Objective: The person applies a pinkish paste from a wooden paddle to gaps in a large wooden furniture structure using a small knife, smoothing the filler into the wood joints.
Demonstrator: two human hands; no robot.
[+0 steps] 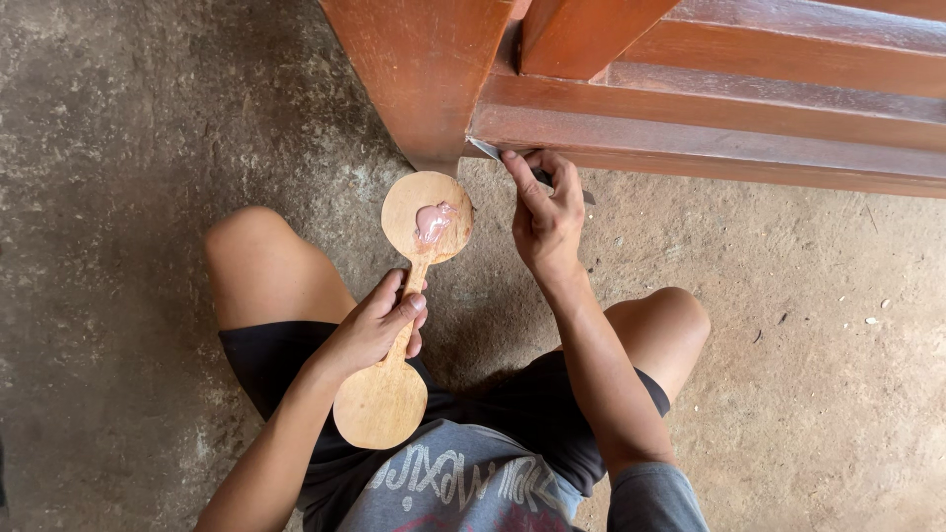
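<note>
Filling the lower edge of a reddish wooden frame (pixel 709 138).
The right hand (pixel 547 222) was closed on a putty knife (pixel 493 151) pressed against the rail; the left hand (pixel 379 325) gripped a double-ended wooden paddle (pixel 404 305) carrying pink filler (pixel 434 222), likely the next reload.

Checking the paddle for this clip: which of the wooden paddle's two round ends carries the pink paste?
The upper round end, nearest the reddish wooden furniture, has the pink paste. The lower round end is bare, below the left hand gripping the neck.
</note>
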